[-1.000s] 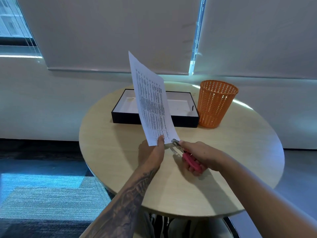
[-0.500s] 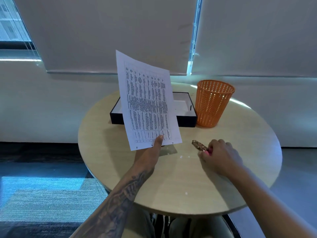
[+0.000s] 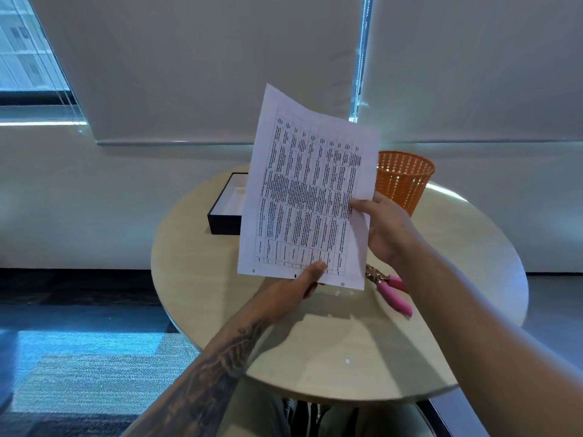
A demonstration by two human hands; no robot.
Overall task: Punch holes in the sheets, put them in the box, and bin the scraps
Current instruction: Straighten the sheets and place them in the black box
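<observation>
Sheet [image 3: 303, 190] is held upright above the surface, long axis near vertical and leaning slightly right at the top, printed face toward the camera. The punched edge points down, with three holes along it.

Left hand [image 3: 299, 283] pinches the bottom edge, thumb on the front. Right hand [image 3: 386, 230] grips the right edge, thumb on the print. On both hands the fingers behind the paper are hidden.

The surface [image 3: 202, 279] is round, light wood. On it, left to right:
- black box [image 3: 224, 223], open
- white scraps [image 3: 347, 361], a few dots
- pink-handled punch [image 3: 392, 288], lying flat
- orange bin [image 3: 405, 184]

Room: window [image 3: 22, 55] far left, roller blinds [image 3: 205, 67] down, blue-grey carpet [image 3: 79, 357].

The sheet hides most of the box and the bin's left side. The right forearm covers part of the punch handles. The print is too small to read.
</observation>
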